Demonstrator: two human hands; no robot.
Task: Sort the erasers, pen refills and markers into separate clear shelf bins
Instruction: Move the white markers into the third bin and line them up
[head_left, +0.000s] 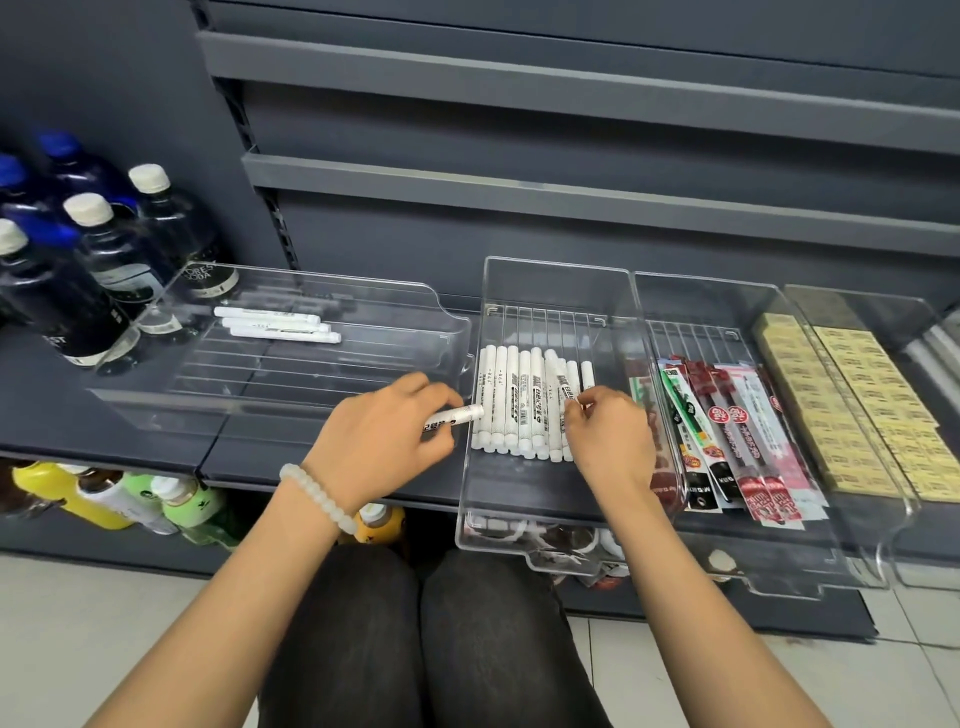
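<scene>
**White markers go between two clear bins**

The markers (524, 402) are white tubes with black print on the barrel, and most of them lie side by side in a row in the middle clear bin (558, 283). The left hand (382, 441) has its fingers curled around one white marker (457, 415), with the cap end pointing at the wall of this bin. The right hand (608, 434) is inside the bin and pinches the top of another marker (565, 387) at the right end of the row. Three more markers (278, 325) lie in the wide clear bin (332, 291) on the left. To the right, the pen refills (727, 436) in red, green and black packets fill the next bin, and the yellow erasers (841, 395) are stacked in rows beyond them.

All bins stand on a dark grey shelf (291, 457) with grey back panels. Dark bottles (98, 249) with white and blue caps stand at the left, and coloured drinks (119, 501) lie on the lower level. The floor has pale tiles.
</scene>
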